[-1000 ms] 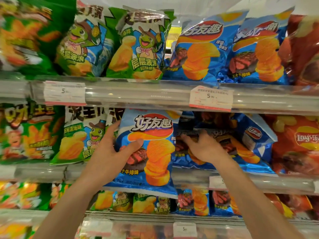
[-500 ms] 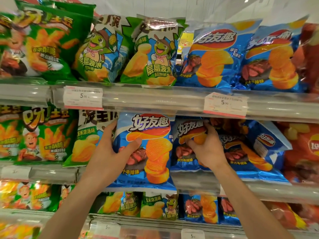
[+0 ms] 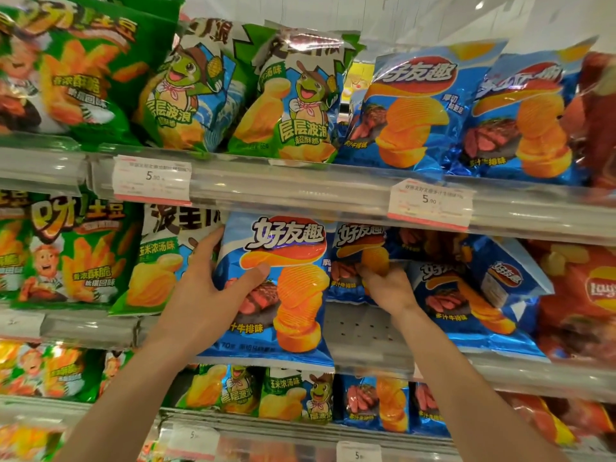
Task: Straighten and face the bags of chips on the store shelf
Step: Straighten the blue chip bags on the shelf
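The left hand [image 3: 200, 288] holds the big shiny blue chip bag [image 3: 280, 288] on the middle shelf; it faces front. The right hand [image 3: 386, 285] pinches a second blue bag [image 3: 353, 258] behind, maybe by its edge. A third blue bag [image 3: 466, 305] lies tilted. Those two need fixing.

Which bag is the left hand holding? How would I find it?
Look at the middle shelf, under the two white price tags. The left hand holds a blue chip bag standing upright and facing front; the blue bags to its right sit tilted.
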